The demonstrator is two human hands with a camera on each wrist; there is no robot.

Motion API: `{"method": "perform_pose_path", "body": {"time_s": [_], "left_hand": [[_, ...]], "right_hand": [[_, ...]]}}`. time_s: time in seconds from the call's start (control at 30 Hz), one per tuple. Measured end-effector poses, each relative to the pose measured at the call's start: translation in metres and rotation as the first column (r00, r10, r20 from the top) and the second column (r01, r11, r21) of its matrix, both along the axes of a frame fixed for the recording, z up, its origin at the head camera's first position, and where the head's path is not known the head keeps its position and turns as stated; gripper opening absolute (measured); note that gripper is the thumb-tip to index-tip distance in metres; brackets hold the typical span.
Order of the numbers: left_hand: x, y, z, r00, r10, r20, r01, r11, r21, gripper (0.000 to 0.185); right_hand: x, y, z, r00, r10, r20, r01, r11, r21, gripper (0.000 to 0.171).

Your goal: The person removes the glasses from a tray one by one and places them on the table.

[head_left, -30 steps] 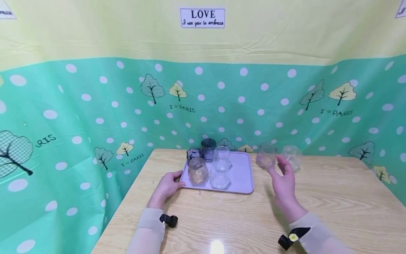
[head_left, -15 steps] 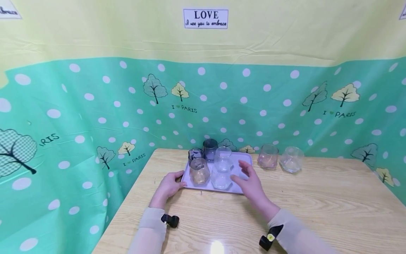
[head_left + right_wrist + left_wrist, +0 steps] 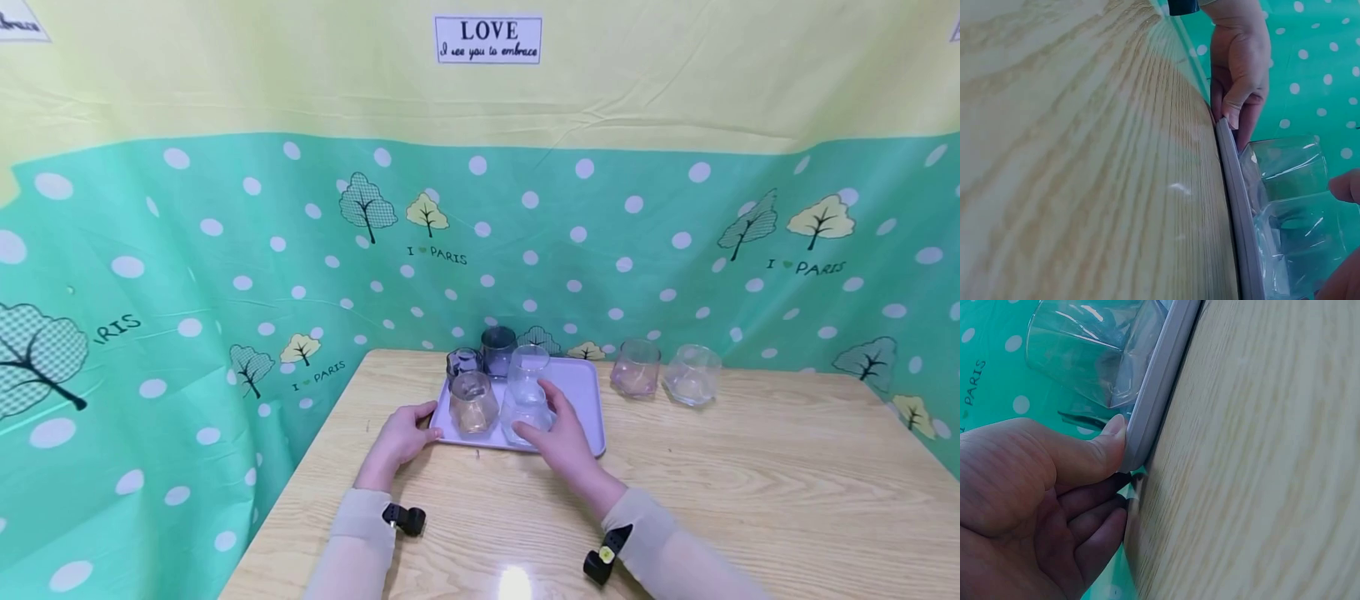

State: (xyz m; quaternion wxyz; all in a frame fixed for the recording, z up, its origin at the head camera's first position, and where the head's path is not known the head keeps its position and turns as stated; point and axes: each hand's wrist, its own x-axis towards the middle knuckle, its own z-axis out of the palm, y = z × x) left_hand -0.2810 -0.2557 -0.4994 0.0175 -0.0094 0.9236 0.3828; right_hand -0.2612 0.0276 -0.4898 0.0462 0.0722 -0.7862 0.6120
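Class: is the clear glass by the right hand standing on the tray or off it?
On the tray: the clear glass stands inside its rim, the right hand at it.

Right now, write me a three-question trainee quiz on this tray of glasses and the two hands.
1. True or false: the left hand holds the edge of the tray.
2. How many glasses stand on the table off the tray? A) none B) two C) four
3. Fill in: the right hand is at the near ____ glass on the tray.

Key: 1 true; 2 B, the pinkish glass and the clear glass beside it; 3 clear.
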Motion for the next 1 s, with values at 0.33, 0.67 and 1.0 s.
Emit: {"method": "perform_pose_path", "body": {"time_s": [0.33,0.67,1.0], "left_hand": [[0.0002,0.0014,0.0032,1.0,-0.005,-0.004,0.004,1.0,-0.018,0.057],[0.0014,0.0009,0.0039,1.0,0.009,0.001,-0.009,0.999,-0.035,0.057],[0.0013,0.001,0.0024,1.0,0.0,0.002,0.0,0.999,-0.032,0.056]], "right_hand": [[-0.0028,-0.0026,-0.001,0.999,-0.028,0.044,0.027,0.999,0.029,0.085],[-0.0044,0.0029,-0.0025,0.997,0.009,0.077,-0.011,1.0,0.025,0.085],[-0.0047,0.0052,-0.0037,0.996,0.019,0.085,-0.02,1.0,0.01,0.083]]}}
